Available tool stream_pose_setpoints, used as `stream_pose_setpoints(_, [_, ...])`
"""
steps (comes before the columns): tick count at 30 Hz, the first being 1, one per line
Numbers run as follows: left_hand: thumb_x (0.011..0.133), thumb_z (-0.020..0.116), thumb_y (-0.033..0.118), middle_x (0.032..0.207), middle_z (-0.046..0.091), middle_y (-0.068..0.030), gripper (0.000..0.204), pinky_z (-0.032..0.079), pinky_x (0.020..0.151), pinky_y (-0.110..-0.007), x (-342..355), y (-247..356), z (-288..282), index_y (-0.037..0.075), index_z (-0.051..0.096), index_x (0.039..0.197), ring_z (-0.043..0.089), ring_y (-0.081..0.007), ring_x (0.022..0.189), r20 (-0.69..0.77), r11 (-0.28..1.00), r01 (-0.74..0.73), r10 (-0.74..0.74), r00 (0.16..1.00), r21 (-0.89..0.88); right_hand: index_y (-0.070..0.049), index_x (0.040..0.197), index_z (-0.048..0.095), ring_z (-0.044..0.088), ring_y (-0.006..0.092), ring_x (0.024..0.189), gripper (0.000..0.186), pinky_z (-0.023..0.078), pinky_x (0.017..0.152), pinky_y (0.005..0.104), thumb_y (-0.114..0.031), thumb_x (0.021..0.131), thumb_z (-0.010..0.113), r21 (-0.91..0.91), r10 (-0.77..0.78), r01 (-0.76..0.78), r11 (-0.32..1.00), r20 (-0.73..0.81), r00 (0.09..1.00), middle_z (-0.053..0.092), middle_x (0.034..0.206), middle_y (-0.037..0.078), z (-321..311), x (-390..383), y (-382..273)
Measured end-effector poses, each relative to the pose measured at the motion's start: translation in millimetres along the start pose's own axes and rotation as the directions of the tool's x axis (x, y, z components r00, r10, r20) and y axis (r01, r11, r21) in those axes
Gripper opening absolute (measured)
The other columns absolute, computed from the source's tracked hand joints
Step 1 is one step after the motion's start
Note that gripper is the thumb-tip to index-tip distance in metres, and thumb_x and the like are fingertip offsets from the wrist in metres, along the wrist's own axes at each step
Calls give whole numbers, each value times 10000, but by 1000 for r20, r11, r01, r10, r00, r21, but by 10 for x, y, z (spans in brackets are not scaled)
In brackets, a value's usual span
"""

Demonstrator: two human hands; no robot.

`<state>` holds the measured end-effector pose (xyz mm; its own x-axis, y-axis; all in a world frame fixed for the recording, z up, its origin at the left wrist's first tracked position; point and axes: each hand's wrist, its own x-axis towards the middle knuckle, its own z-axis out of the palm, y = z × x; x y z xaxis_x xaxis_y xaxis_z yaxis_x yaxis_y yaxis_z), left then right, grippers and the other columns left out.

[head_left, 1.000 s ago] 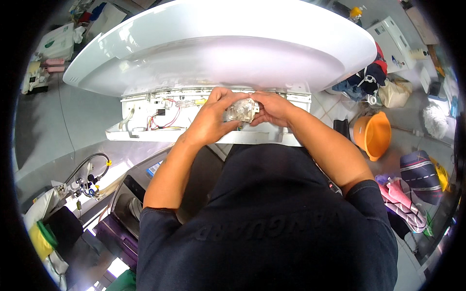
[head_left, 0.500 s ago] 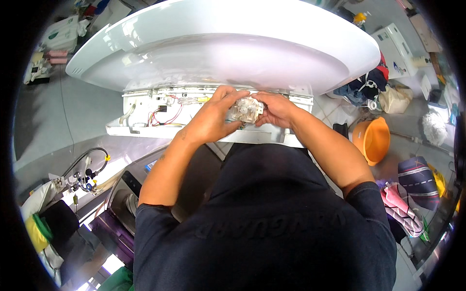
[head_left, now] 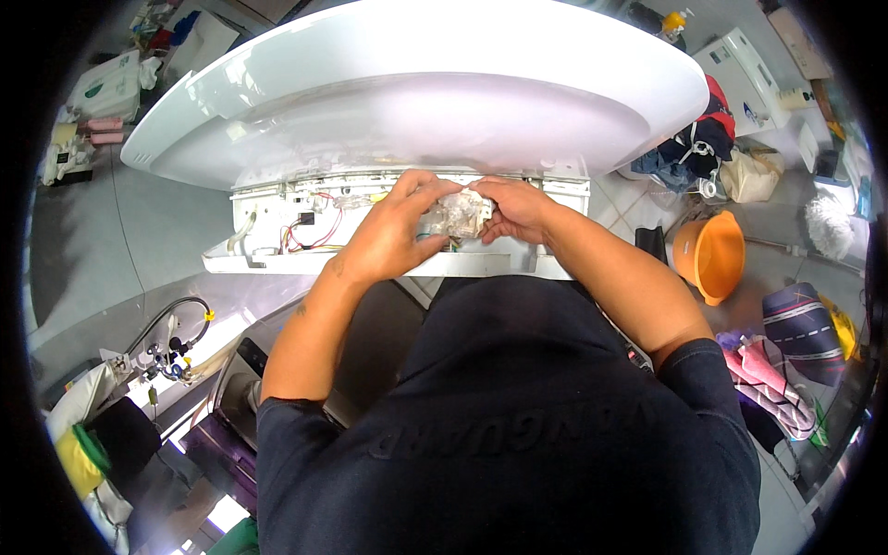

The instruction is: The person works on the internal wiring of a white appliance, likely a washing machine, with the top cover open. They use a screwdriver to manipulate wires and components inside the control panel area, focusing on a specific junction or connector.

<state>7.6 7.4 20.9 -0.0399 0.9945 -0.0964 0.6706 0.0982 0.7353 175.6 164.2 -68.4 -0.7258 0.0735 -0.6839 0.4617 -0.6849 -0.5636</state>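
Between my two hands is a small clear plastic housing [head_left: 459,215] with whitish parts inside; its exact kind I cannot make out. My left hand [head_left: 403,227] is curled around its left side, thumb below and fingers above. From the right, my right hand [head_left: 516,211] pinches its other edge with thumb and fingertips. Both hands are over the open white appliance compartment [head_left: 264,259]. Red and dark wires [head_left: 319,236] run inside that compartment, left of my hands. Behind it stands a large curved white panel [head_left: 416,120].
At the right sits an orange basin [head_left: 717,257], with a pile of clothes [head_left: 698,143] behind it. A black hose with valves [head_left: 176,342] lies at the left. Toward the lower right are a pink cloth [head_left: 768,370] and a dark striped one [head_left: 803,335].
The housing has shifted slightly left and turned a little between my fingers. Both hands keep hold of it. The whole view has tilted slightly.
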Motion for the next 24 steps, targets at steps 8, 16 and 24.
stream_pose_setpoints(8, [750,818,45,1274,548,-130,648,531,945,-420,-24,21,20,125,599,1355,623,-359,1124,-25,999,26,-27,999,-38,-68,1280,539,665,209,700,346,584,598,353,-340,1071,489,15,1,-1,1000,14,1000,665,923,116,7,2,4])
stream_pose_setpoints(16, [761,822,65,1267,555,-126,638,524,951,-414,-30,66,0,123,602,1357,623,-347,1130,-14,999,47,-47,999,-4,-74,1288,561,695,187,684,335,603,599,350,-319,1074,484,-23,-8,8,1000,-1,1000,698,931,103,0,18,11])
stream_pose_setpoints(24, [765,833,78,1270,554,-126,646,517,952,-409,-22,59,-4,111,596,1365,619,-348,1131,0,999,37,-37,999,-5,-72,1290,569,683,180,673,335,599,595,343,-308,1072,478,-41,-9,9,999,-9,1000,692,922,100,20,-7,-4])
